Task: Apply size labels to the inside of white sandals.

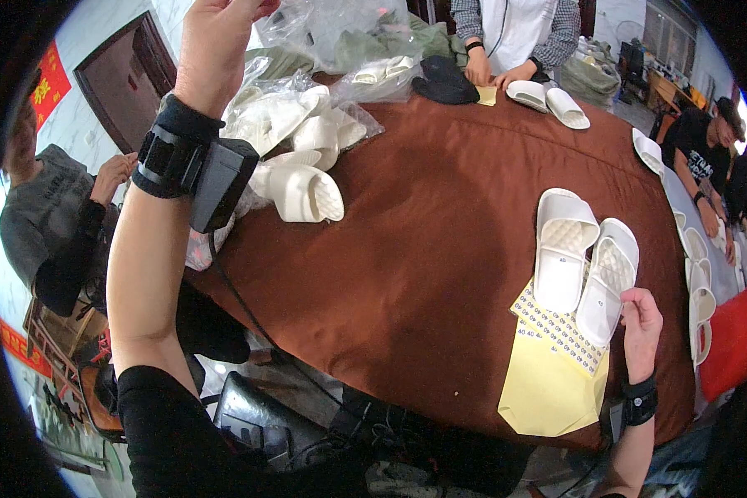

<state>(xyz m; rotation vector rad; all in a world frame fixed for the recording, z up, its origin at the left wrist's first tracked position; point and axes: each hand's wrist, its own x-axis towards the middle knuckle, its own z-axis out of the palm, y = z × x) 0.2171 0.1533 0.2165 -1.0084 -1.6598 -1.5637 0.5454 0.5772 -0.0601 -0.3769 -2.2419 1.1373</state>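
Note:
A pair of white slippers lies on the brown cloth at the right, the left slipper [563, 249] beside the right slipper [608, 278]. Each has a small label on its insole. Their heels rest over a yellow sheet [552, 390] with rows of small printed labels. My right hand [642, 324] is closed, fingertips pressed together at the right slipper's outer edge; whatever is between them is hidden. My left hand [216, 37] is raised at the upper left, past the slipper pile; its fingers are mostly cut off by the picture's edge.
White slippers in clear plastic bags [286, 116] pile up at the back left of the brown-covered table [415, 249]. Across it, a person's hands [494, 73] are by a black cap [448, 80] and another slipper pair [566, 108]. More slippers [699, 290] line the right side. A cable [253, 311] hangs from my left wrist.

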